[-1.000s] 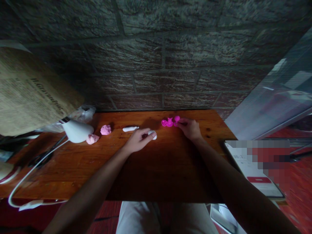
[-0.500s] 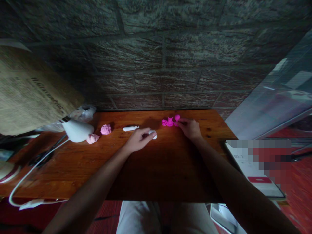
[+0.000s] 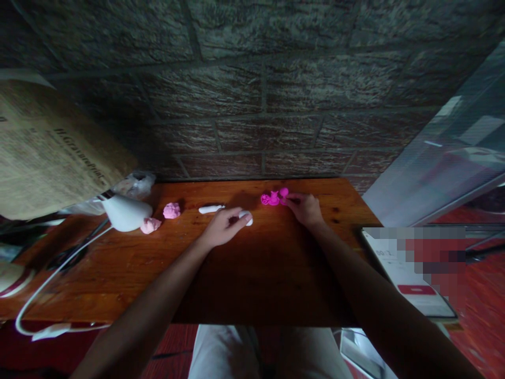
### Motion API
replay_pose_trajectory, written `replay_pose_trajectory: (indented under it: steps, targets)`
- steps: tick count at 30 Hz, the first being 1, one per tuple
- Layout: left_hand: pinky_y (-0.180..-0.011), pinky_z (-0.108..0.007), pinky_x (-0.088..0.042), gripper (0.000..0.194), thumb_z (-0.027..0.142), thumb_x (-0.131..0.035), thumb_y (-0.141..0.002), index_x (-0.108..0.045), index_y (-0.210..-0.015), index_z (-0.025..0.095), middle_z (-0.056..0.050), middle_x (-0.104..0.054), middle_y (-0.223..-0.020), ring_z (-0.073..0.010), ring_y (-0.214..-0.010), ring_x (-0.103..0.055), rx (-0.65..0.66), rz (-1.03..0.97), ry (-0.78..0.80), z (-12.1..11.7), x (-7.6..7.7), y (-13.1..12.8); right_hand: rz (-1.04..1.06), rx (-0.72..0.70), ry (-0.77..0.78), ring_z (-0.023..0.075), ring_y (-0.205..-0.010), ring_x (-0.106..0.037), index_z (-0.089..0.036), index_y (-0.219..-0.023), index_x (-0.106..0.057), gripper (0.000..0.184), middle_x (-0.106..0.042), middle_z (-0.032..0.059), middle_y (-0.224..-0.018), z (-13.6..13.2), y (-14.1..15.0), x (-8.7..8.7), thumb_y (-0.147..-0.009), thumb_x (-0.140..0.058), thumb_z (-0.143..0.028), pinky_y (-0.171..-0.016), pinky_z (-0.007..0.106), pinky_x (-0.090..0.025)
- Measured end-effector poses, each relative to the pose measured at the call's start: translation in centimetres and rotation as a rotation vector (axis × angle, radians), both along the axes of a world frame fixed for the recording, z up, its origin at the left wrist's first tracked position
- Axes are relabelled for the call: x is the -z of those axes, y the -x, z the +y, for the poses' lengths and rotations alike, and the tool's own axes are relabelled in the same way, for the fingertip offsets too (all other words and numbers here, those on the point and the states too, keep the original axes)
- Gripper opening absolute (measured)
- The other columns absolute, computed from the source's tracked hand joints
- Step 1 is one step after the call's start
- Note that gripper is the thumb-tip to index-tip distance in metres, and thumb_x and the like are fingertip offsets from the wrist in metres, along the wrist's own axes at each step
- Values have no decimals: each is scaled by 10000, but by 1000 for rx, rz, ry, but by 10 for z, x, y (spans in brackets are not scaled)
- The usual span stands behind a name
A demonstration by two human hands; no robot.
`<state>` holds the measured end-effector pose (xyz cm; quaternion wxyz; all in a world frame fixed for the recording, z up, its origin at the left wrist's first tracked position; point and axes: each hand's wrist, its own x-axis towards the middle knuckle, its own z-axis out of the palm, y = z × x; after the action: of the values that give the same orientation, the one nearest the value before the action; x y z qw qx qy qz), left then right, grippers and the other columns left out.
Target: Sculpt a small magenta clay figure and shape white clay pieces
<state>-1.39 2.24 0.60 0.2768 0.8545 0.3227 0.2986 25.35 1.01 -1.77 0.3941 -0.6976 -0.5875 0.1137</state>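
Observation:
My left hand [image 3: 224, 226] is closed around a small white rounded lump [image 3: 247, 218], gripped between thumb and fingers just above the wooden table. Behind that hand lies a white elongated piece [image 3: 210, 209]. Farther right, my right hand [image 3: 307, 208] pinches a magenta piece with a round top [image 3: 283, 192] between thumb and fingertips. Its lower part is partly covered by the fingers. Left of it stand a magenta piece with two pointed tips [image 3: 274, 198] and a magenta disc with a patterned face [image 3: 264, 199], close together.
Two pink crumpled lumps [image 3: 171, 210] lie at the left, one against a white lamp base [image 3: 128, 211] with a cable. A brown printed paper shade [image 3: 59, 147] hangs over the left side. A tablet [image 3: 410, 273] lies at the right, and a brick wall [image 3: 236, 95] rises behind the table.
The round-topped magenta piece in my right hand has shifted slightly left, closer to the pointed-tip piece. My left hand keeps its hold on the white lump, almost still.

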Motion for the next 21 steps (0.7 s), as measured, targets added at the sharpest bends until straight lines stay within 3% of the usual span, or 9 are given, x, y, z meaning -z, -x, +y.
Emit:
replay_pose_trajectory:
  steps: [11, 21]
  targets:
    - [-549, -226, -335, 361, 407, -500, -953, -551, -683, 172, 47, -482, -556, -98, -541, -458, 3, 11, 8, 0, -1, -1, 5, -34, -39, 236, -881, -777, -289, -849, -801, 74, -817, -6, -910, 1, -4, 5, -807, -748, -260, -857, 335, -595]
    - [-555, -230, -327, 385, 433, -501, -949, -554, -673, 168, 44, -475, -561, -98, -545, -455, -23, 33, 27, 1, 1, 0, 140, -98, -15, 213, -911, -775, -245, -939, -777, 184, -814, 4, -963, -4, -4, -3, -763, -771, -193, -899, 332, -594]
